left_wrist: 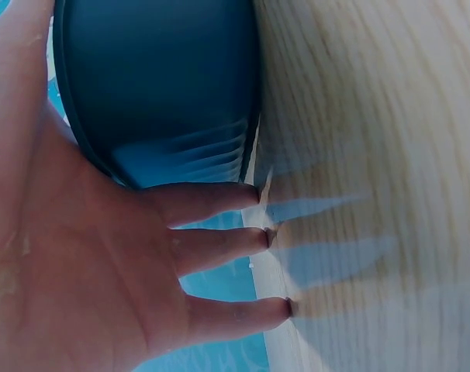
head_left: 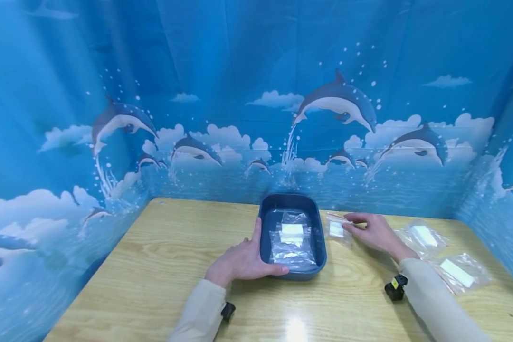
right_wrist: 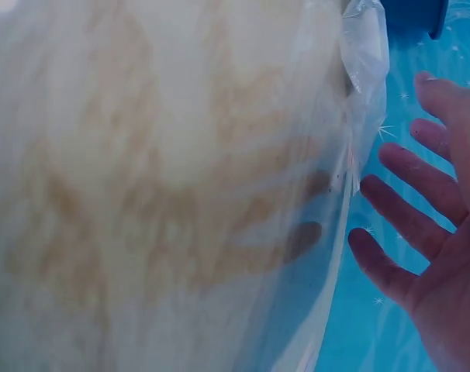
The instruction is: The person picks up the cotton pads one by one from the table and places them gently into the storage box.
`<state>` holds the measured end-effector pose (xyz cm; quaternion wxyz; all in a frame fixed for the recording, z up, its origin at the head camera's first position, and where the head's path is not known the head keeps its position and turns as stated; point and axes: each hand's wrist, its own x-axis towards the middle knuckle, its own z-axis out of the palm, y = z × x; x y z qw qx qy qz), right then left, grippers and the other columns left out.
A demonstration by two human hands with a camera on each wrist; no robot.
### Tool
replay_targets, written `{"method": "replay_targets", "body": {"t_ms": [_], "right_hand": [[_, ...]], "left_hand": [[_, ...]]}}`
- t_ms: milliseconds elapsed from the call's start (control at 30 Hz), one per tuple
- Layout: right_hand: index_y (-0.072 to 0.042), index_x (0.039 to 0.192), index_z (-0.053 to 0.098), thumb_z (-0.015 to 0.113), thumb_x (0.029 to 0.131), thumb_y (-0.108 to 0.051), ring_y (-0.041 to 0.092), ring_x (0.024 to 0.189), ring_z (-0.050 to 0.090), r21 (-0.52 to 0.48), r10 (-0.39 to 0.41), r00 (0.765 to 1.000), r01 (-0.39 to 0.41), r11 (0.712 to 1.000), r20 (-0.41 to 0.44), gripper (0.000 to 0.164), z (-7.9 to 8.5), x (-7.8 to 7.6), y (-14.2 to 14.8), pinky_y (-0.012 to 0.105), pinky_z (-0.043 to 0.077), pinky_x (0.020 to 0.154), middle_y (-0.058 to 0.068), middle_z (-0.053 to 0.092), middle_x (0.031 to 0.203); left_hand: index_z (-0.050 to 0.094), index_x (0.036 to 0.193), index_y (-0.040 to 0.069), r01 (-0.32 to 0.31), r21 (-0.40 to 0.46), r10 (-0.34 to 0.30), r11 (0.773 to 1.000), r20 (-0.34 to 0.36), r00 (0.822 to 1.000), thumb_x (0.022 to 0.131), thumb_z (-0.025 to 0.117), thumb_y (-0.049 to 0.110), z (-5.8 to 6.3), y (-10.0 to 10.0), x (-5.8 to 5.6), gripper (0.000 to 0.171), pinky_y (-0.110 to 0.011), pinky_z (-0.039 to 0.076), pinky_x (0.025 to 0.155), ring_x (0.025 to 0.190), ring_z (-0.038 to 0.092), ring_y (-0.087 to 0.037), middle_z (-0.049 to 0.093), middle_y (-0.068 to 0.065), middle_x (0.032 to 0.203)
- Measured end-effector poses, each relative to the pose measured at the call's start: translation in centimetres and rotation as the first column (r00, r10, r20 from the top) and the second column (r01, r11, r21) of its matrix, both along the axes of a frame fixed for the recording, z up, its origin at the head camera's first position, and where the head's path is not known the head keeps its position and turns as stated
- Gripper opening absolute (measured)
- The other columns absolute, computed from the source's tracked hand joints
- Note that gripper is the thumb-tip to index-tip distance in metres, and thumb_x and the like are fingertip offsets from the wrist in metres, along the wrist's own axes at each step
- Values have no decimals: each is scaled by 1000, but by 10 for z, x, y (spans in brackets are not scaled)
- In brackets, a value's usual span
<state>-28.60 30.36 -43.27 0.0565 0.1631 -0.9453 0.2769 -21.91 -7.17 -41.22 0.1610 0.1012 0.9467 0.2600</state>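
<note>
Your right hand (head_left: 375, 232), fingers loosely spread, has the small zip bag (head_left: 336, 229) just left, before the blue tray (head_left: 289, 202); your straight-fingered left hand (head_left: 244, 260) touches that.

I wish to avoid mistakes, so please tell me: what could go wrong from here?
The small clear bag beside the bin looks thin and slippery, so it may slide away if the right hand tries to lift it. The right sleeve passes close to the nearer bag at the right and might nudge it. The bags in the bin overlap, so another could bunch them up.
</note>
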Motion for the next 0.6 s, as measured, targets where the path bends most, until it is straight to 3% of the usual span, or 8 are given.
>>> {"method": "replay_targets", "body": {"t_ms": [367,600], "right_hand": [[-7,124,74,77,92,-37,37,108,70,66,31,999,-34,997,40,44,-9,-6,-1,57,57,93,18,75,118],[-11,115,78,73,96,-27,43,116,66,104,64,998,-66,992,30,26,-8,-5,-3,60,54,97,17,74,123]], "left_hand": [[-16,164,28,0,-11,0,1000,-1,1000,66,68,89,1,1,0,143,-61,50,106,134,54,-50,41,-30,157],[-17,164,29,-8,-2,8,1000,-1,1000,67,69,88,-1,1,-1,142,-62,50,106,134,54,-51,40,-31,158]]}}
